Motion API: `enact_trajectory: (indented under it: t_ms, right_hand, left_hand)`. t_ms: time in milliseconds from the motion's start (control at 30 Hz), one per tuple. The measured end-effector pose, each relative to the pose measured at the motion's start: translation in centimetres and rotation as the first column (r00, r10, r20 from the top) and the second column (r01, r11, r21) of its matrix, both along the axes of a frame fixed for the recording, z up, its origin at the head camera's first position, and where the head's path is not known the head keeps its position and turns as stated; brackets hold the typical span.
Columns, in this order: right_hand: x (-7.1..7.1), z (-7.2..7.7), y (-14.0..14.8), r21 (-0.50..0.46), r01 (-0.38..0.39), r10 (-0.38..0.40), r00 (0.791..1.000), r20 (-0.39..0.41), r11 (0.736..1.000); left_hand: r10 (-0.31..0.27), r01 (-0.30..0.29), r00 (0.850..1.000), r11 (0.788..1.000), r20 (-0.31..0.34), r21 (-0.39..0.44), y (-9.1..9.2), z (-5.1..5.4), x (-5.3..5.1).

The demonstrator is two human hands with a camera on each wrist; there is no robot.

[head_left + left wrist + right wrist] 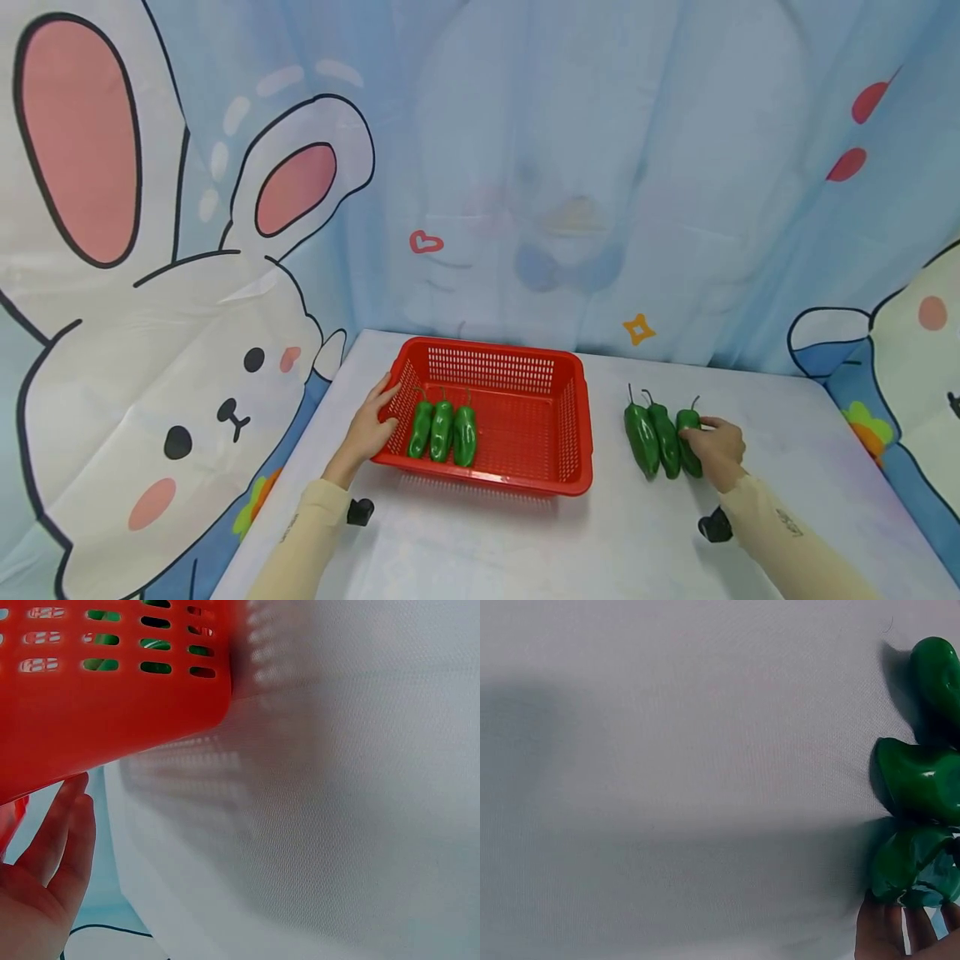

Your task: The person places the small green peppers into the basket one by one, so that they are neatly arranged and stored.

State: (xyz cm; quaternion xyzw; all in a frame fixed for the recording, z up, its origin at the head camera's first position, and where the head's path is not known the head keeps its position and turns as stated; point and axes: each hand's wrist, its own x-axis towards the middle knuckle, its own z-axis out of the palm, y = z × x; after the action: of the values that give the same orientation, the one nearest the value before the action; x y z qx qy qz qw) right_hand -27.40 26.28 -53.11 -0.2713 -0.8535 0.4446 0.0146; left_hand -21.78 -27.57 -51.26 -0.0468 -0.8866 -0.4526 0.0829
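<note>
The red plastic basket point(517, 479) stands on the table, with three green peppers point(442, 429) side by side in its left part. My left hand point(367, 425) rests at the basket's left rim; its fingers point(75, 832) lie fairly straight against the outer wall in the left wrist view. To the right of the basket, three more green peppers lie in a row, stems pointing away: a left one point(642, 437), a middle one point(664, 437) and a right one point(688, 421). My right hand point(718, 450) holds the right pepper, fingers across its upper part, covering some of it.
The white table point(480, 550) runs around the basket and peppers. Behind it hangs a blue curtain point(480, 167) printed with cartoon rabbits. A dark cable point(112, 927) shows low in the left wrist view.
</note>
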Motion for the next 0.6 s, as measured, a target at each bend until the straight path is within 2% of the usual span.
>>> enact_trajectory:
  t_ms: [300, 600]
  right_hand:
    - [-0.25, -0.25, 0.23, -0.01, 0.034, -0.034, 0.999, -0.016, 0.999]
    - [-0.09, -0.11, 0.54, -0.039, 0.028, -0.029, 0.999, -0.015, 0.999]
  left_hand:
    - [0.001, -0.001, 1.0, 1.0, -0.015, 0.0, -0.05, -0.31, -0.25]
    - [0.003, -0.003, 1.0, 1.0, -0.006, 0.002, -0.02, -0.21, -0.25]
